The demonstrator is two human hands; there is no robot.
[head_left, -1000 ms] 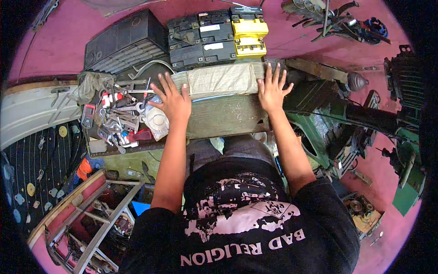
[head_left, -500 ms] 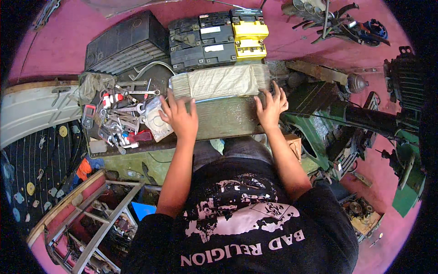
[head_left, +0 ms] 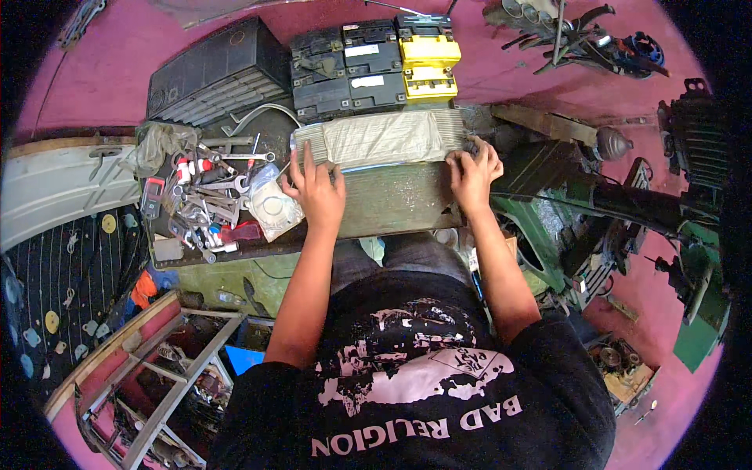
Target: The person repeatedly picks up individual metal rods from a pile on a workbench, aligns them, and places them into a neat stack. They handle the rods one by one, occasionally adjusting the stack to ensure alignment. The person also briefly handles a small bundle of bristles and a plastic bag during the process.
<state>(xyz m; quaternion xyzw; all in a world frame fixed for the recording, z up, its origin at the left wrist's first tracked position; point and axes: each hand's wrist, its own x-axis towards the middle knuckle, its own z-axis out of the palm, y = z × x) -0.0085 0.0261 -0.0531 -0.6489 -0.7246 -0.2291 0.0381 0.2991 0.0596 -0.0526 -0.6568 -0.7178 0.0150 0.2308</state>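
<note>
On the bench in front of me lies a long, flat, ribbed beige panel (head_left: 313, 146) with a wrinkled cream wrap (head_left: 384, 139) around its middle. A strip of blue shows along its near edge. My left hand (head_left: 319, 192) is at the panel's near left end, fingers spread and fingertips at the ribs. At the opposite end, my right hand (head_left: 475, 176) has bent fingers closed around the right corner; the exact contact is partly hidden. Beside my left hand is a clear plastic bag (head_left: 274, 207) with a ring-shaped thing inside.
Wrenches (head_left: 235, 186) and other tools are heaped on the bench's left side, with a red-and-grey meter (head_left: 153, 196). Behind the panel stand black batteries (head_left: 374, 59), yellow batteries (head_left: 431, 52) and a large black case (head_left: 219, 70). Green machinery (head_left: 525, 223) is at the right.
My right hand has shifted slightly right, its fingers bending in at the panel's end. My left hand has moved a little right and its fingers have settled at the near edge.
</note>
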